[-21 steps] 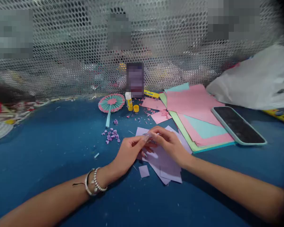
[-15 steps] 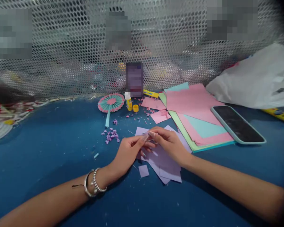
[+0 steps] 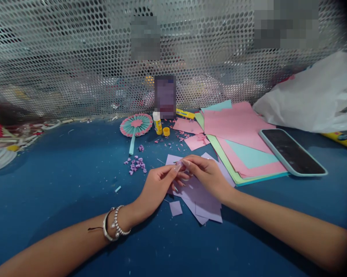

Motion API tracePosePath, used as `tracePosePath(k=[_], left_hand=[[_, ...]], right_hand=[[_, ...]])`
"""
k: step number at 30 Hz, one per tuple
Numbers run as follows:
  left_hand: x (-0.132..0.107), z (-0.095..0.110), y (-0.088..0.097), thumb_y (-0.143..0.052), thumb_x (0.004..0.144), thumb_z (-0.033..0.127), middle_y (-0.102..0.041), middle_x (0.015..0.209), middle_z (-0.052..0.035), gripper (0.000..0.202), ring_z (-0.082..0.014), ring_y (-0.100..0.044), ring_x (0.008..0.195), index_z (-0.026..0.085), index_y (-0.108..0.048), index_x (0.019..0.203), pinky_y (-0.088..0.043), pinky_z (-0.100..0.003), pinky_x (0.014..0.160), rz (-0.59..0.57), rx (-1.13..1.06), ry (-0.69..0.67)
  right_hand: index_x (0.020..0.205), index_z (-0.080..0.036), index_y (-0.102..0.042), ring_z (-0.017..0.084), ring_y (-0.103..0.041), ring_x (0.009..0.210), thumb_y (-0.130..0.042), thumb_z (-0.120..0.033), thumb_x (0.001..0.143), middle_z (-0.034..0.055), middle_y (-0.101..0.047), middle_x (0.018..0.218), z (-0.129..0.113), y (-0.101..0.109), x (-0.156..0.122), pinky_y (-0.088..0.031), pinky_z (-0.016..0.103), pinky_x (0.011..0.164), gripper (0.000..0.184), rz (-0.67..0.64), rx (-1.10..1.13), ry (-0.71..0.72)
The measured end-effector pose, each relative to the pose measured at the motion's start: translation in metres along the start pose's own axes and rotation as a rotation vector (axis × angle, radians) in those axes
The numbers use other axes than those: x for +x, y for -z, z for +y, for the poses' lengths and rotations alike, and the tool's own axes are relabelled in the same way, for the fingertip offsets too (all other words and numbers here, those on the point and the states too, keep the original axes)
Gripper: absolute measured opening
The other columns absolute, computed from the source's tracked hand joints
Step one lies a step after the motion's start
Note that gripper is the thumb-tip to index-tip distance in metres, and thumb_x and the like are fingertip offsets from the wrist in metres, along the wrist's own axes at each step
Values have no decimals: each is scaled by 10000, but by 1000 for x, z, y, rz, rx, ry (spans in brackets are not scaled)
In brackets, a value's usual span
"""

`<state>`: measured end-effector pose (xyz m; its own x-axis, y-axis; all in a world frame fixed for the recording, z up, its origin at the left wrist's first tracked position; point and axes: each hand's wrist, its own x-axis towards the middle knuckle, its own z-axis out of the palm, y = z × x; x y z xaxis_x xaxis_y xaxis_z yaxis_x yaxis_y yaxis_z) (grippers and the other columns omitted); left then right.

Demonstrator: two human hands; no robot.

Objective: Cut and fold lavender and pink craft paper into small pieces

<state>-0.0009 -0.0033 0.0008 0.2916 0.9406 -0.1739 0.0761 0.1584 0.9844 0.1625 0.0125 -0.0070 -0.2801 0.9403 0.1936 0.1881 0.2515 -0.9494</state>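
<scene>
My left hand [image 3: 160,182] and my right hand [image 3: 209,173] meet fingertip to fingertip, both pinching a small piece of purple paper [image 3: 179,164] that is mostly hidden by the fingers. Under them lie several overlapping purple paper sheets [image 3: 204,206]. A small purple square [image 3: 176,208] rests on the blue table just in front of the sheets. Left of my left hand is a little heap of crumpled purple paper bits [image 3: 137,165]. Beyond that heap lies a pleated paper fan [image 3: 136,125] in teal and pink with a teal handle.
A glue stick [image 3: 157,124] stands uncapped beside its yellow cap [image 3: 166,132]. Pink scraps [image 3: 197,141] lie behind the purple sheets. At the right are stacked coloured papers [image 3: 237,123], a phone [image 3: 293,152] and a white plastic bag [image 3: 312,96]. A perforated metal screen [image 3: 104,65] borders the back.
My fingertips have shifted only slightly around the small purple piece. The camera view has moved a little; the things on the table lie as before.
</scene>
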Motion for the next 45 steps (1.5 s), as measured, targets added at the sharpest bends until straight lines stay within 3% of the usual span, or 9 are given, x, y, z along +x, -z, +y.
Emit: tracePosePath(k=[3, 6, 9, 14, 19, 23, 29, 40, 45], left_hand=[[0, 1, 1, -502, 856, 401, -670, 753, -57, 304, -89, -549, 573, 153, -671, 897, -441, -180, 498, 16, -9, -8], [1, 1, 1, -499, 860, 368, -644, 693, -34, 272, -84, -542, 573, 147, -654, 824, -413, -166, 491, 16, -32, -29], [3, -1, 3, -493, 855, 338, -608, 637, -11, 271, -82, -533, 563, 143, -606, 705, -404, -172, 501, 16, -77, -28], [3, -8, 6, -456, 854, 296, -540, 549, 22, 266, -78, -488, 511, 153, -522, 640, -392, -185, 504, -21, -161, -17], [2, -4, 6, -473, 817, 253, -429, 514, 42, 269, -61, -382, 468, 150, -461, 569, -337, -174, 462, -71, -250, -14], [3, 3, 4, -460, 778, 254, -352, 495, 50, 221, -68, -323, 429, 158, -480, 580, -298, -190, 410, -200, -311, 37], [3, 4, 5, -496, 765, 315, -381, 476, 44, 238, -76, -316, 423, 179, -470, 572, -283, -214, 416, -350, -196, 87], [2, 2, 5, -531, 794, 394, -420, 487, 46, 296, -67, -361, 435, 169, -486, 607, -300, -196, 429, -370, -190, 121], [3, 1, 3, -529, 832, 421, -465, 562, 57, 279, -61, -433, 473, 184, -447, 709, -351, -187, 474, -277, -246, 93]], right_hand=[[790, -215, -631, 108, -544, 682, -456, -319, 879, 12, -618, 774, 0, -1, -1, -432, 272, 634, 222, -1, 28, -24], [972, -251, -614, 108, -560, 705, -519, -316, 847, 9, -624, 852, -1, -1, -3, -455, 266, 626, 170, -14, 123, -35], [1076, -280, -567, 114, -575, 738, -599, -301, 795, 17, -613, 945, -2, -2, -4, -472, 258, 599, 283, -41, 185, 9], [928, -261, -643, 142, -576, 854, -626, -251, 778, 24, -599, 938, -4, -1, -5, -474, 292, 685, 151, -34, 68, 153], [916, -261, -644, 142, -564, 884, -667, -201, 743, 15, -591, 924, -3, -1, -6, -469, 298, 718, 184, -47, 70, 287], [906, -251, -639, 135, -544, 859, -650, -180, 757, 18, -548, 913, -5, -1, -9, -467, 278, 658, 166, -35, 35, 339], [915, -256, -610, 145, -527, 886, -636, -126, 755, 21, -504, 924, -7, -2, -13, -481, 325, 746, 208, -22, -63, 493], [845, -275, -628, 145, -525, 872, -615, -112, 759, 17, -496, 935, -3, -2, -16, -476, 314, 711, 185, -20, -193, 619], [793, -278, -620, 142, -520, 849, -601, -87, 763, 13, -494, 930, -3, -2, -16, -461, 300, 643, 194, 136, -260, 602]])
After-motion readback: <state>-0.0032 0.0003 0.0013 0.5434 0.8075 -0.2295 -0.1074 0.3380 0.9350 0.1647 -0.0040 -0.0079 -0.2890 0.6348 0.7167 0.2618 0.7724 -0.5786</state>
